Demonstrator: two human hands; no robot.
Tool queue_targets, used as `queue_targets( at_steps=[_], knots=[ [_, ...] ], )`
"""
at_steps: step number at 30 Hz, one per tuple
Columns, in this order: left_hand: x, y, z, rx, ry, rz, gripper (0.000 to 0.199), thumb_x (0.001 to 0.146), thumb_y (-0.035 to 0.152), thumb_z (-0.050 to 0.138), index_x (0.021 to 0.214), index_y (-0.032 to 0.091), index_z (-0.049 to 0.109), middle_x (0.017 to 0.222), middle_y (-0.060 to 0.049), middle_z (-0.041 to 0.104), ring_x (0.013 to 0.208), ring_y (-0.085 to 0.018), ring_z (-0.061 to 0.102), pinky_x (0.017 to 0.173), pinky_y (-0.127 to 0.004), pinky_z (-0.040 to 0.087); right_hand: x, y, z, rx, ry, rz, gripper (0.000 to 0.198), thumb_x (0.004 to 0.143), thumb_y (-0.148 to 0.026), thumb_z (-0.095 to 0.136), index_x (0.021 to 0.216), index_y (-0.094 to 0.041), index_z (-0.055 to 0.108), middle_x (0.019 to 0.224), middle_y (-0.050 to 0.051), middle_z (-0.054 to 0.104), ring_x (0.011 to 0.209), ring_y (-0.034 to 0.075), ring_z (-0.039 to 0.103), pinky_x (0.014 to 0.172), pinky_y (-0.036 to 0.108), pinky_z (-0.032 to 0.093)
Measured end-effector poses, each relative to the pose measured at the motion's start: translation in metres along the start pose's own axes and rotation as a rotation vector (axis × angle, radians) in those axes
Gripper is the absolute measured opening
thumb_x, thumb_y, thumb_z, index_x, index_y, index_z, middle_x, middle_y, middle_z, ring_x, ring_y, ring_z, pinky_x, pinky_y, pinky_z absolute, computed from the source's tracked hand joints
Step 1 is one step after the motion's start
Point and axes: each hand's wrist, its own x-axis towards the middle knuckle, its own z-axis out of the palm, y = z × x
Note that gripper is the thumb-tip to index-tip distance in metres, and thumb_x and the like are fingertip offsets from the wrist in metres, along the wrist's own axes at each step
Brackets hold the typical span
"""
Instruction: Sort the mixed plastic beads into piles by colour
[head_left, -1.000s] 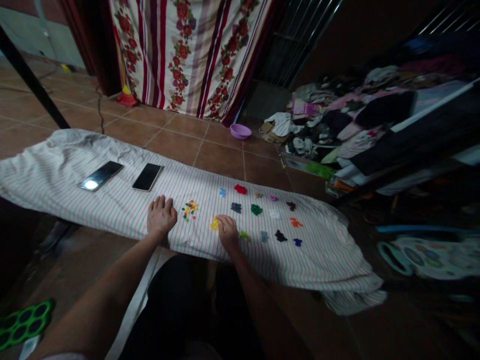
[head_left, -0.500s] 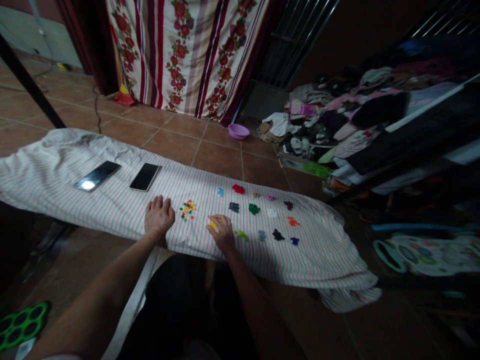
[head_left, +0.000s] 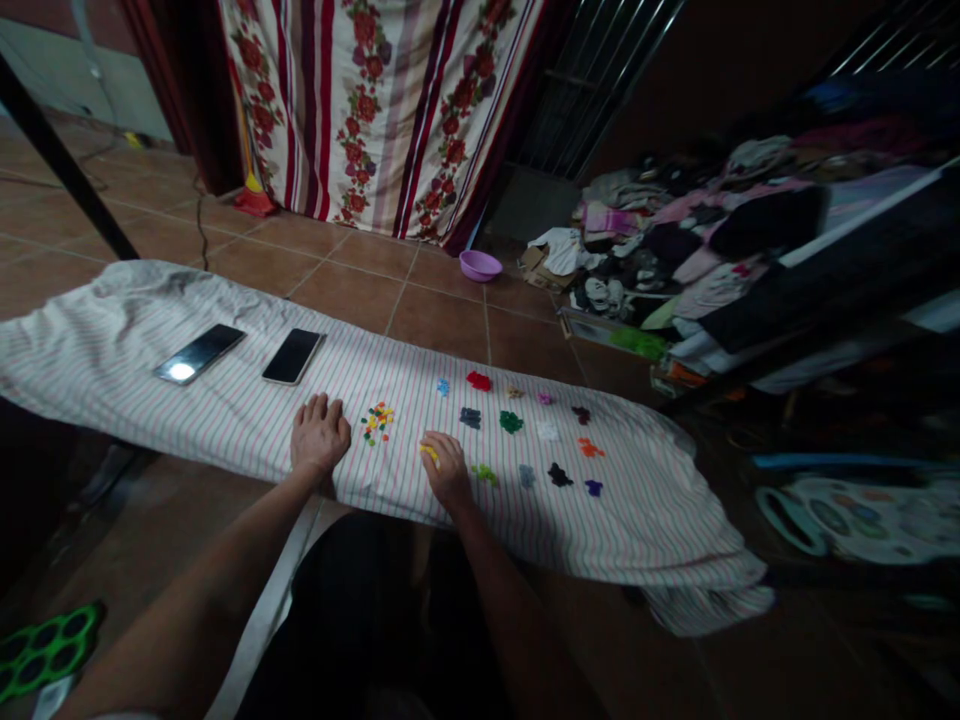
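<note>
My left hand (head_left: 321, 437) lies flat on the striped cloth (head_left: 247, 420), palm down with its fingers stretched out and nothing in it. Just to its right is a loose scatter of mixed small pieces (head_left: 377, 424) in yellow, orange, green and red. My right hand (head_left: 448, 470) is curled over small yellow pieces (head_left: 430, 453), fingers bent round them; most of these are hidden under the fingers. Close beside its wrist sits a lime-green heap (head_left: 485, 475). Further off lie sorted heaps, among them dark grey pieces (head_left: 470, 418), dark green pieces (head_left: 511, 422) and red pieces (head_left: 478, 382).
Two phones (head_left: 294, 357) lie on the left part of the cloth. More heaps, such as black pieces (head_left: 559, 474) and orange pieces (head_left: 590, 447), are to the right. Beyond the table are a purple basin (head_left: 480, 265) on the tiles and a clothes pile (head_left: 675, 240).
My right hand has drawn its fingers in slightly, and less yellow shows beneath them. My left hand stays in place. The view has shifted a little.
</note>
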Motion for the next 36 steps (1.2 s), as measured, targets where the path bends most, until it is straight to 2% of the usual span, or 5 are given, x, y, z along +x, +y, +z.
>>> queue_targets(
  at_steps=[7,15,20,26,36],
  knots=[
    [0.001,-0.001,0.003,-0.015,-0.022,0.044,0.048,0.088,0.028,0.037,0.127,0.011,0.057,0.143,-0.019,0.046,0.140,-0.032,0.032,0.114,-0.049,0.023,0.001,-0.006,-0.002,-0.043,-0.009,0.014,0.025,0.086,-0.029,0.056,0.108,-0.018,0.064,0.113,0.011,0.064,0.112,0.025,0.053,0.099,0.044,0.043],
    [0.001,-0.002,0.004,0.021,-0.055,0.069,0.050,0.090,0.030,0.032,0.130,0.011,0.055,0.145,-0.017,0.044,0.141,-0.030,0.031,0.114,-0.049,0.024,-0.001,-0.003,0.000,-0.079,-0.032,0.036,0.031,0.086,-0.032,0.058,0.114,-0.020,0.065,0.118,0.011,0.063,0.114,0.025,0.051,0.097,0.044,0.044],
    [0.003,-0.002,0.007,0.030,-0.124,0.067,0.054,0.091,0.033,0.031,0.136,0.011,0.049,0.147,-0.016,0.042,0.140,-0.031,0.032,0.114,-0.050,0.023,-0.001,0.000,0.001,-0.076,-0.031,0.032,0.025,0.089,-0.030,0.056,0.109,-0.020,0.068,0.115,0.010,0.064,0.113,0.025,0.052,0.097,0.044,0.044],
    [0.005,-0.003,0.009,0.018,-0.169,0.046,0.056,0.092,0.038,0.031,0.139,0.012,0.046,0.148,-0.016,0.040,0.142,-0.031,0.029,0.115,-0.051,0.020,0.000,-0.002,-0.001,-0.107,-0.053,0.026,0.028,0.090,-0.030,0.054,0.113,-0.020,0.067,0.116,0.010,0.063,0.113,0.024,0.051,0.097,0.043,0.044],
    [0.004,-0.004,0.011,0.022,-0.167,0.041,0.056,0.093,0.040,0.029,0.139,0.013,0.045,0.149,-0.016,0.040,0.142,-0.031,0.027,0.115,-0.051,0.019,0.000,-0.006,-0.003,-0.174,-0.101,-0.024,0.033,0.093,-0.027,0.046,0.121,-0.019,0.062,0.125,0.008,0.062,0.120,0.026,0.044,0.102,0.046,0.039]
  ],
)
